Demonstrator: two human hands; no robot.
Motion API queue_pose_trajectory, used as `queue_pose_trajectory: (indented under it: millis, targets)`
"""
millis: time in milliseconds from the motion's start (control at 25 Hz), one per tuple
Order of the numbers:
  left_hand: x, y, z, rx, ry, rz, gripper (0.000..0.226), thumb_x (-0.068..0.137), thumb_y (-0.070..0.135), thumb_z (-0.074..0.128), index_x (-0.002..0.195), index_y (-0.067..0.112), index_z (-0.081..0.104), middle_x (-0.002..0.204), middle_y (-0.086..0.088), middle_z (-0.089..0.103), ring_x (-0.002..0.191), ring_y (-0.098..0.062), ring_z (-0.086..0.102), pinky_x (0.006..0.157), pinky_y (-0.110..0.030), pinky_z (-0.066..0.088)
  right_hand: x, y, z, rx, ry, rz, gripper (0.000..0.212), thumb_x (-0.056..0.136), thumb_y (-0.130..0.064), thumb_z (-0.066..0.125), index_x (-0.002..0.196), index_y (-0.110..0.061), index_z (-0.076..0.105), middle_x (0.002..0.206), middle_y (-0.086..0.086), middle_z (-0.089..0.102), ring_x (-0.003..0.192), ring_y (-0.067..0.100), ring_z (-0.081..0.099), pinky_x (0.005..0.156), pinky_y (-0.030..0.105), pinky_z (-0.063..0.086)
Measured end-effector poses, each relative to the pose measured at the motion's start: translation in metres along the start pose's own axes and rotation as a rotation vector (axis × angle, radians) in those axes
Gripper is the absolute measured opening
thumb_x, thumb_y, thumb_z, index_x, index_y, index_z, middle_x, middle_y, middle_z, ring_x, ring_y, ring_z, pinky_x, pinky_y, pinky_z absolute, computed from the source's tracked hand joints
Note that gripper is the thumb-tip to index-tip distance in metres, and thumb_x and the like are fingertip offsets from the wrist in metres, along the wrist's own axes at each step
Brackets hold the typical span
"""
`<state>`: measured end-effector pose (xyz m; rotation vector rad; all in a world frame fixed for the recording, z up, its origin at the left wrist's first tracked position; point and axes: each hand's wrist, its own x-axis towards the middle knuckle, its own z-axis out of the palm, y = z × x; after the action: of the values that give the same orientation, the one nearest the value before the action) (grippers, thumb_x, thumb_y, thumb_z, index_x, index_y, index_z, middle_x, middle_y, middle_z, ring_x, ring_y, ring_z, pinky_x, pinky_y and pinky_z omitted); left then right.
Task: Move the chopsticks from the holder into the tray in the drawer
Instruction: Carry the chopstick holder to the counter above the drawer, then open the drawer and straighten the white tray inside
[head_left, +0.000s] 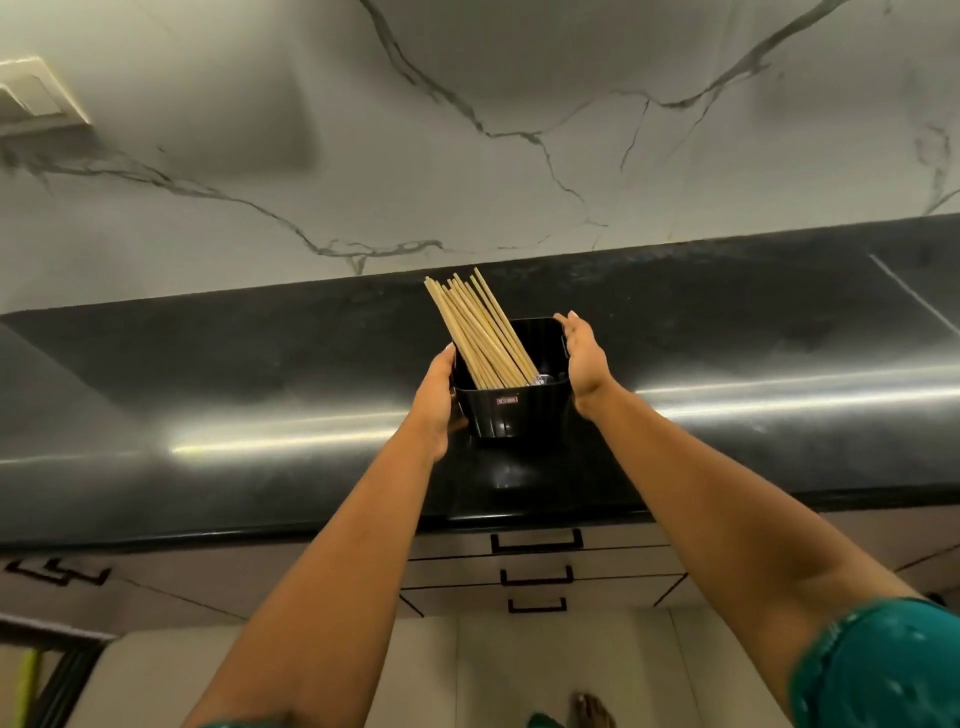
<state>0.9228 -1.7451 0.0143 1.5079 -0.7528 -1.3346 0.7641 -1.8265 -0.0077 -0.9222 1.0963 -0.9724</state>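
A black square holder (519, 415) stands on the black countertop (234, 374). A bundle of several pale wooden chopsticks (478, 327) leans to the back left inside it, with something small and shiny beside them at the bottom. My left hand (436, 400) lies flat against the holder's left wall. Against the right wall rests my right hand (584, 358), its fingers straight and pointing away from me. The drawer tray is not in view.
Under the counter's front edge is a stack of three shut drawers with black handles (536, 543). A marble wall rises behind the counter, with a white switch plate (36, 93) at the upper left. My foot (592, 709) is on the tiled floor.
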Motion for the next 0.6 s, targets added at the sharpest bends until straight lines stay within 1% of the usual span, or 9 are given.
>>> queue_pose_trajectory:
  millis: [120,200,280,320,360,400,440,520,600]
  targets:
    - [0.020,0.000,0.000,-0.007,-0.023,-0.012,0.041,0.096,0.053,0.026,0.104,0.036,0.063,0.106,0.009,0.065,0.106,-0.016,0.057,0.092,-0.038,0.045,0.029,0.009,-0.002,0.002,-0.013,0.031,0.056,0.102,-0.046,0.020,0.149,-0.018,0.034,0.153,0.005,0.037,0.142,0.021,0.034,0.114,0.036,0.027]
    - [0.030,-0.002,-0.002,-0.014,-0.017,-0.033,0.041,0.096,0.052,0.026,0.107,0.036,0.062,0.113,0.009,0.063,0.111,-0.016,0.055,0.099,-0.039,0.043,0.034,0.006,-0.002,-0.009,-0.028,0.038,0.056,0.102,-0.046,0.021,0.149,-0.017,0.033,0.153,0.004,0.037,0.141,0.020,0.033,0.114,0.036,0.026]
    - [0.033,-0.012,-0.003,0.053,0.063,-0.036,0.049,0.095,0.056,0.028,0.130,0.030,0.052,0.136,0.003,0.053,0.128,-0.019,0.046,0.110,-0.042,0.033,0.028,0.007,-0.005,-0.062,0.059,-0.017,0.056,0.101,-0.047,0.026,0.147,-0.016,0.035,0.148,0.002,0.040,0.136,0.018,0.037,0.111,0.034,0.028]
    - [0.029,-0.024,-0.004,0.120,0.159,0.015,0.052,0.096,0.055,0.031,0.137,0.028,0.046,0.140,0.002,0.049,0.131,-0.019,0.043,0.111,-0.040,0.032,0.019,0.010,-0.007,-0.138,0.132,-0.089,0.054,0.101,-0.045,0.030,0.146,-0.016,0.036,0.147,0.002,0.040,0.135,0.017,0.037,0.112,0.034,0.029]
    - [0.018,-0.040,-0.005,0.208,0.268,0.125,0.049,0.096,0.052,0.034,0.135,0.024,0.047,0.135,0.001,0.053,0.126,-0.018,0.047,0.107,-0.037,0.037,0.008,0.015,-0.011,-0.224,0.213,-0.175,0.050,0.100,-0.041,0.035,0.143,-0.016,0.039,0.143,0.002,0.043,0.132,0.016,0.040,0.111,0.033,0.031]
    - [0.003,-0.064,-0.006,0.293,0.356,0.284,0.041,0.097,0.046,0.038,0.126,0.021,0.053,0.121,0.001,0.060,0.114,-0.017,0.054,0.098,-0.035,0.043,-0.008,0.026,-0.015,-0.305,0.288,-0.255,0.042,0.099,-0.034,0.039,0.137,-0.015,0.046,0.133,0.002,0.048,0.124,0.015,0.046,0.107,0.031,0.036]
    - [-0.014,-0.089,-0.006,0.379,0.390,0.439,0.031,0.097,0.039,0.041,0.112,0.018,0.057,0.103,0.001,0.062,0.098,-0.016,0.057,0.087,-0.034,0.048,-0.026,0.042,-0.019,-0.379,0.338,-0.332,0.032,0.098,-0.027,0.043,0.126,-0.014,0.053,0.119,0.002,0.053,0.111,0.013,0.051,0.099,0.030,0.041]
    - [-0.042,-0.137,-0.001,0.584,0.293,0.567,0.018,0.096,0.031,0.046,0.089,0.018,0.054,0.079,0.004,0.054,0.076,-0.013,0.052,0.068,-0.028,0.043,-0.068,0.085,-0.021,-0.527,0.284,-0.454,0.013,0.096,-0.017,0.047,0.102,-0.013,0.059,0.095,0.001,0.055,0.087,0.013,0.054,0.082,0.026,0.045]
    - [-0.057,-0.176,0.004,0.782,0.085,0.523,0.016,0.096,0.029,0.048,0.081,0.022,0.050,0.075,0.006,0.050,0.071,-0.009,0.046,0.064,-0.023,0.035,-0.110,0.139,-0.023,-0.711,0.134,-0.462,0.010,0.094,-0.016,0.049,0.090,-0.012,0.057,0.086,0.000,0.054,0.079,0.012,0.051,0.076,0.022,0.042]
